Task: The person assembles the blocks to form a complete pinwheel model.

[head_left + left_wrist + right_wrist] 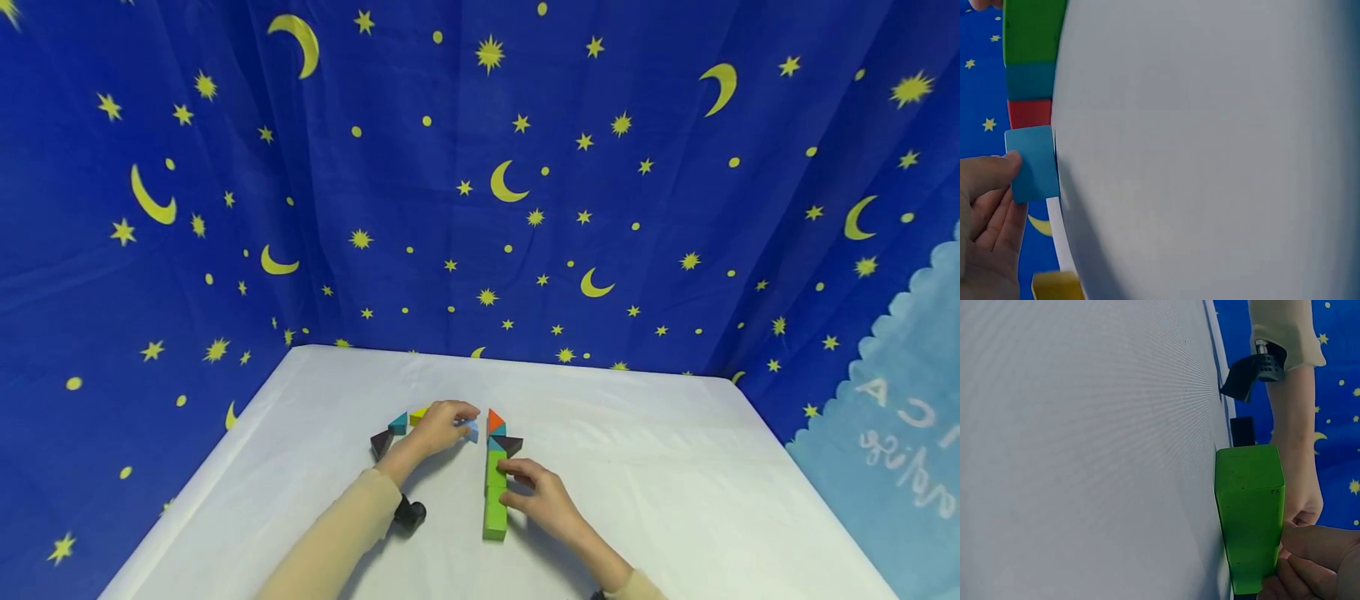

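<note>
My left hand point(438, 427) pinches a light blue block point(1034, 165) between thumb and fingers, just left of an orange-red triangular block point(496, 422). In the left wrist view its edge appears close against the red one; contact is uncertain. Below the triangle come teal, then a dark triangular block point(512, 446) jutting right. Two green blocks point(496, 512) continue the line toward me. My right hand point(547, 500) rests its thumb and fingers along the green blocks' right side. The right wrist view shows the thumb touching a green block point(1250, 519), with its other fingers partly hidden.
Left of my left hand, a yellow block point(417, 415), a teal triangular block point(398, 423) and a dark block point(381, 443) form a curve. A black wrist device point(409, 514) sticks out at the left sleeve. Blue star-patterned cloth point(487, 167) hangs behind the white table point(675, 483).
</note>
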A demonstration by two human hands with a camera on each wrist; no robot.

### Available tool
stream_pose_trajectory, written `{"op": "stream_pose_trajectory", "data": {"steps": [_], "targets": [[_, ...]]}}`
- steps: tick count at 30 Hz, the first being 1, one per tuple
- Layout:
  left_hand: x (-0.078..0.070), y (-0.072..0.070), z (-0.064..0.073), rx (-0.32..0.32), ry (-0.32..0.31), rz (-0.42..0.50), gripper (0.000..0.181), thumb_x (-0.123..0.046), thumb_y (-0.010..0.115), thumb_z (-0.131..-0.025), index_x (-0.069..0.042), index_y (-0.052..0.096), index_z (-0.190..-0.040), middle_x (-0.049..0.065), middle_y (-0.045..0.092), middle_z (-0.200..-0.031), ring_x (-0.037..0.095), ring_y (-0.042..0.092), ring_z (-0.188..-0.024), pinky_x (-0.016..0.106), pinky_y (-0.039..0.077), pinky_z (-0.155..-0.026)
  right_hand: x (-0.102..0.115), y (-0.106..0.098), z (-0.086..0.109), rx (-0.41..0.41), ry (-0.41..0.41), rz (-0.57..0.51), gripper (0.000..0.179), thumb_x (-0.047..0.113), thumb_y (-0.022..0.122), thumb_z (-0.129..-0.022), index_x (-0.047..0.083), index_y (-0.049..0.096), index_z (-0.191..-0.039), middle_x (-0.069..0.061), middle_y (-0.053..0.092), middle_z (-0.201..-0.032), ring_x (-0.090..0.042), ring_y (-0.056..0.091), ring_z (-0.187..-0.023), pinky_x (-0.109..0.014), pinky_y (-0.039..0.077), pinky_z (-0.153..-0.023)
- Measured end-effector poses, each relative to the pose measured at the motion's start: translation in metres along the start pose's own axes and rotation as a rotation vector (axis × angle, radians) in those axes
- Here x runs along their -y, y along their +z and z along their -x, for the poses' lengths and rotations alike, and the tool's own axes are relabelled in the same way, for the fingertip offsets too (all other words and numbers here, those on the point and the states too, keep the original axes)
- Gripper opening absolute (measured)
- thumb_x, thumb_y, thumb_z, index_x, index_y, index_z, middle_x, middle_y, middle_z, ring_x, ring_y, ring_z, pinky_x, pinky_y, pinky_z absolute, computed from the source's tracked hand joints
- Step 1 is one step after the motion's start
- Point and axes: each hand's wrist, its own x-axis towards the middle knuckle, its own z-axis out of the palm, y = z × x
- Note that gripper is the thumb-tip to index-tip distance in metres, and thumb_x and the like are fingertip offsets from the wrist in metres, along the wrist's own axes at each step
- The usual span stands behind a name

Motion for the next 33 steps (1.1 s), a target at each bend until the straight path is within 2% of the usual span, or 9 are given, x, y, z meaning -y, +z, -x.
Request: {"op": "stream_pose_trajectory", "data": {"steps": [9, 11, 18, 26, 33], "targets": [[0.004, 0.011, 0.006, -0.060, -0.092, 0.280, 0.035, -0.001, 0.068, -0.085, 0.000, 0.063, -0.119, 0.012, 0.065, -0.113, 0.028, 0.061, -0.105, 0.037, 0.051, -0.088, 0.003, -0.001, -0.001, 0.010, 0.011, 0.002, 0.042, 0.002, 0.068, -0.084, -0.010, 0.054, -0.122, -0.024, 0.057, -0.122, -0.039, 0.051, -0.116, -0.045, 0.042, -0.099], [0.005, 0.012, 0.008, -0.074, -0.111, 0.309, 0.034, -0.002, 0.068, -0.085, 0.001, 0.063, -0.118, 0.014, 0.065, -0.114, 0.028, 0.061, -0.103, 0.038, 0.052, -0.087, 0.004, -0.001, -0.001, 0.009, 0.012, 0.002, 0.042, 0.002, 0.068, -0.084, -0.010, 0.054, -0.123, -0.024, 0.056, -0.122, -0.039, 0.051, -0.116, -0.045, 0.041, -0.099], [0.005, 0.017, 0.011, -0.125, -0.164, 0.285, 0.024, -0.003, 0.070, -0.083, -0.003, 0.069, -0.107, 0.007, 0.068, -0.103, 0.024, 0.061, -0.096, 0.039, 0.052, -0.084, 0.000, -0.001, -0.002, 0.009, 0.022, -0.004, 0.042, 0.001, 0.068, -0.084, -0.011, 0.054, -0.122, -0.025, 0.056, -0.122, -0.039, 0.051, -0.116, -0.046, 0.041, -0.099], [0.001, 0.023, 0.005, -0.156, -0.138, 0.246, 0.020, -0.002, 0.070, -0.082, -0.004, 0.071, -0.102, 0.007, 0.069, -0.098, 0.023, 0.062, -0.091, 0.037, 0.052, -0.079, -0.035, 0.003, -0.007, -0.008, -0.006, 0.013, 0.044, 0.009, 0.070, -0.084, -0.004, 0.056, -0.124, -0.016, 0.058, -0.123, -0.033, 0.053, -0.116, -0.041, 0.043, -0.099], [0.004, 0.027, 0.000, -0.159, -0.124, 0.241, 0.024, 0.000, 0.070, -0.081, -0.003, 0.071, -0.105, 0.008, 0.069, -0.100, 0.024, 0.062, -0.093, 0.037, 0.052, -0.081, -0.039, 0.002, -0.008, 0.000, 0.001, 0.000, 0.045, 0.014, 0.071, -0.084, 0.000, 0.057, -0.125, -0.013, 0.059, -0.123, -0.032, 0.052, -0.117, -0.038, 0.043, -0.100]]}}
